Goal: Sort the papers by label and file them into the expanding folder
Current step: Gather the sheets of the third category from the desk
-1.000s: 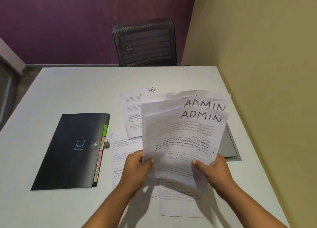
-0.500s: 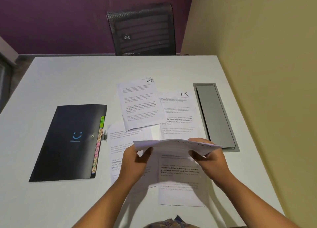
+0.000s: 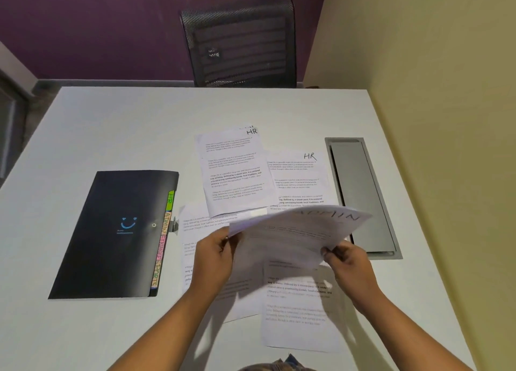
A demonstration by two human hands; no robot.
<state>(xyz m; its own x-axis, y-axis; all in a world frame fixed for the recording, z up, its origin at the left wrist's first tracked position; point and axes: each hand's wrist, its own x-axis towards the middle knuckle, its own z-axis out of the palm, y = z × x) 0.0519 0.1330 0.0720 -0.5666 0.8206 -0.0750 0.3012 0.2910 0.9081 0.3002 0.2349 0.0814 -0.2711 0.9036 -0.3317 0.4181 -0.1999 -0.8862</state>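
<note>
ADMIN papers (image 3: 293, 231) have tipped nearly flat — left hand (image 3: 215, 254) and right hand (image 3: 349, 261) pinch them.

Matt black folder (image 3: 111, 236), white paper sheets (image 3: 234, 172).

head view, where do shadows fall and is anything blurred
Head view: the held ADMIN sheets are motion-smeared, while the HR sheet reads sharp; soft shadows of the left hand, right hand and sheets fall toward the viewer across the lower papers; no glare on the table.

HR: far sheet (image 3: 234, 172), right sheet (image 3: 298, 175); ADMIN: held stack (image 3: 293, 231).
</note>
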